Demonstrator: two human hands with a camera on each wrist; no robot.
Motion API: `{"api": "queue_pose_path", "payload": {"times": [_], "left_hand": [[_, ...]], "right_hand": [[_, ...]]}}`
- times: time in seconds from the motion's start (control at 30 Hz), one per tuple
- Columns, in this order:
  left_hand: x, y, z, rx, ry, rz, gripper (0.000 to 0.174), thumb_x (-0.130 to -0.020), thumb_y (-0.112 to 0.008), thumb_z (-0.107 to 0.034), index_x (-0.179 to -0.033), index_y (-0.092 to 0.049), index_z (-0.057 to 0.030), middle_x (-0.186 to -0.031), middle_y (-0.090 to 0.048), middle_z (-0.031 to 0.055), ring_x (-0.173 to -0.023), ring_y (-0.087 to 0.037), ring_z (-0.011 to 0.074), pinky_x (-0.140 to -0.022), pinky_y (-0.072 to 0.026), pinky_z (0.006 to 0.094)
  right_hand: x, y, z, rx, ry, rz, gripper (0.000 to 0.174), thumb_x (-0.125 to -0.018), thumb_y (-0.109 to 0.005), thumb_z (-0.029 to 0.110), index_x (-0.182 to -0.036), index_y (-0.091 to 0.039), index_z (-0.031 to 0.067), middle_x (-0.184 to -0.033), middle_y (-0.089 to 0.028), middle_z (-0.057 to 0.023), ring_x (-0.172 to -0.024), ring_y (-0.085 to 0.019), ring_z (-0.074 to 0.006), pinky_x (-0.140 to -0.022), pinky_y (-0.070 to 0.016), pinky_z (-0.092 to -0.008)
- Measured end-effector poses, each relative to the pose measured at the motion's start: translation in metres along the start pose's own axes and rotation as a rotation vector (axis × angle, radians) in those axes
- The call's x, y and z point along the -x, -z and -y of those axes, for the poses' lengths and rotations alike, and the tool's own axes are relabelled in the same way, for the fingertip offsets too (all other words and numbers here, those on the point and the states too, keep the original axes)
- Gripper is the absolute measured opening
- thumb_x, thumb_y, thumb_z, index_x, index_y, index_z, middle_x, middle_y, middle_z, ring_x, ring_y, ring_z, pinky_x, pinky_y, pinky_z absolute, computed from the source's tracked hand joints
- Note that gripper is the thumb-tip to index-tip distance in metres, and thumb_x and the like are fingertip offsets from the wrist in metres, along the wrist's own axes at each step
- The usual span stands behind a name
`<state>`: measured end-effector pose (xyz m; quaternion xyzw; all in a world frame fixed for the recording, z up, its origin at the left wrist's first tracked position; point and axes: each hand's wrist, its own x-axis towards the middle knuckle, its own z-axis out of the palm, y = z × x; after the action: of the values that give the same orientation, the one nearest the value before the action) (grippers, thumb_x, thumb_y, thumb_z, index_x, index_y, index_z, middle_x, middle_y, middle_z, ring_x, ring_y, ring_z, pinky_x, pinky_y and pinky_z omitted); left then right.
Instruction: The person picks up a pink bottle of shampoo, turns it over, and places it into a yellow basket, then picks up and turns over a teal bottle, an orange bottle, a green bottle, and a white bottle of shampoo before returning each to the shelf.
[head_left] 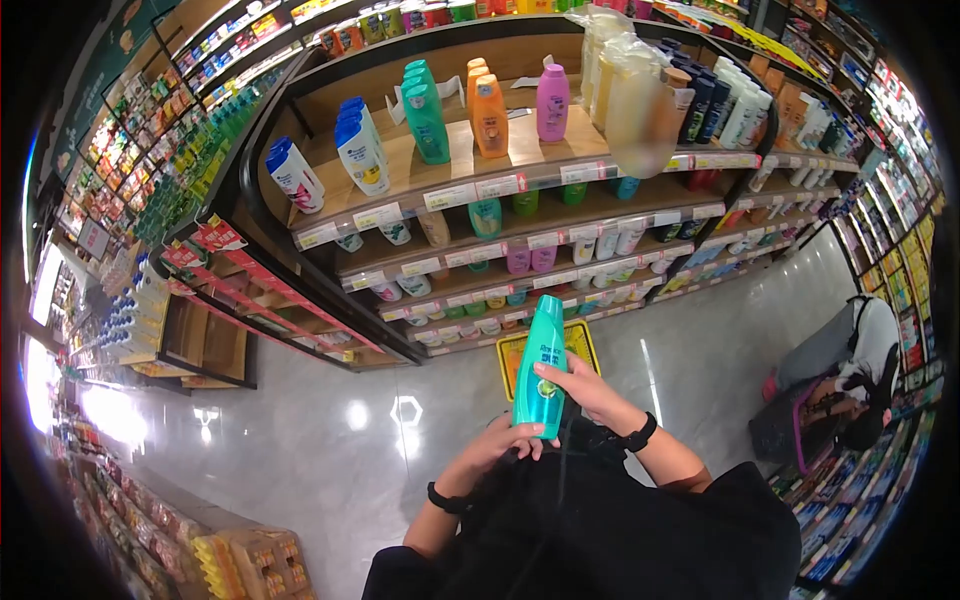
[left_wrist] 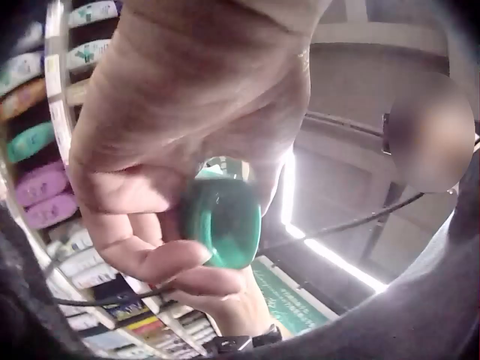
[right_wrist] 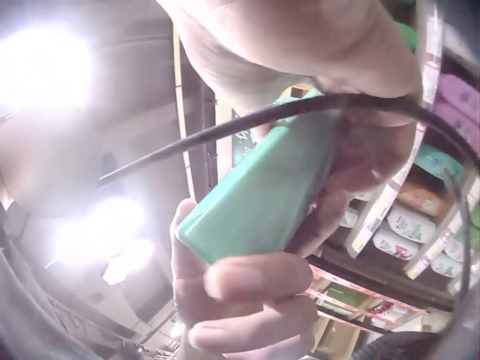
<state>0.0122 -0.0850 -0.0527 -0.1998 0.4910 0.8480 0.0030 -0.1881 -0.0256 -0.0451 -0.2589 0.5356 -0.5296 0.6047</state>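
Observation:
A teal shampoo bottle (head_left: 541,375) is held in front of the body in the head view, cap end pointing up and away, its printed front facing up. My right hand (head_left: 587,388) grips its side around the middle, thumb lying across the front. Down at the base, my left hand (head_left: 497,444) holds the bottle with its thumb on the lower front. The left wrist view looks at the bottle's base (left_wrist: 229,225), with fingers curled beside it. In the right wrist view, left-hand fingers (right_wrist: 255,281) sit under the base end.
A curved store shelf (head_left: 470,200) ahead carries shampoo bottles, among them orange bottles (head_left: 490,115) and a pink bottle (head_left: 551,103). A yellow basket (head_left: 510,362) is low behind the held bottle. On the right, a person (head_left: 860,345) bends over beside a dark basket (head_left: 780,425).

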Motion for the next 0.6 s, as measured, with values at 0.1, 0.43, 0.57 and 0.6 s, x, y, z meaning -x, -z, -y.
{"api": "queue_pose_path", "payload": {"times": [0.1, 0.43, 0.57, 0.6], "left_hand": [[-0.021, 0.016, 0.002, -0.084, 0.106, -0.172, 0.044, -0.097, -0.06, -0.041, -0.12, -0.057, -0.0035, -0.099, -0.066, 0.0046, -0.08, -0.065, 0.0117, -0.065, -0.0466, 0.0235], [-0.08, 0.077, 0.049, 0.157, 0.136, -0.503, 0.04, -0.1, -0.056, -0.04, -0.121, -0.057, -0.0065, -0.105, -0.068, 0.0067, -0.082, -0.067, 0.0131, -0.072, -0.0491, 0.025], [-0.089, 0.132, 0.127, 0.172, 0.099, -0.694, 0.046, -0.101, -0.053, -0.039, -0.131, -0.053, -0.0048, -0.11, -0.069, 0.009, -0.085, -0.067, 0.0148, -0.071, -0.0499, 0.0263], [-0.085, 0.147, 0.149, 0.17, 0.103, -0.737, 0.047, -0.101, -0.052, -0.038, -0.134, -0.051, -0.0043, -0.111, -0.068, 0.0085, -0.086, -0.066, 0.0153, -0.069, -0.0501, 0.0266]], "right_hand": [[-0.037, 0.029, -0.001, 0.082, -0.138, 0.066, 0.049, -0.093, -0.069, 0.041, -0.125, -0.059, 0.0047, -0.111, -0.067, -0.0045, -0.101, -0.063, -0.0128, -0.087, -0.0499, -0.0295], [-0.185, 0.071, -0.059, 0.069, -0.582, 0.276, 0.04, -0.09, -0.073, 0.041, -0.117, -0.064, 0.0129, -0.104, -0.071, -0.001, -0.088, -0.067, -0.0098, -0.077, -0.054, -0.0284], [-0.26, 0.08, -0.106, 0.255, -0.571, 0.237, 0.033, -0.09, -0.073, 0.036, -0.11, -0.066, 0.0109, -0.098, -0.071, -0.0018, -0.086, -0.067, -0.0108, -0.073, -0.0544, -0.0286], [-0.277, 0.079, -0.111, 0.335, -0.564, 0.202, 0.031, -0.09, -0.073, 0.034, -0.109, -0.067, 0.0099, -0.098, -0.071, -0.0022, -0.087, -0.067, -0.0114, -0.074, -0.0542, -0.0289]]}}
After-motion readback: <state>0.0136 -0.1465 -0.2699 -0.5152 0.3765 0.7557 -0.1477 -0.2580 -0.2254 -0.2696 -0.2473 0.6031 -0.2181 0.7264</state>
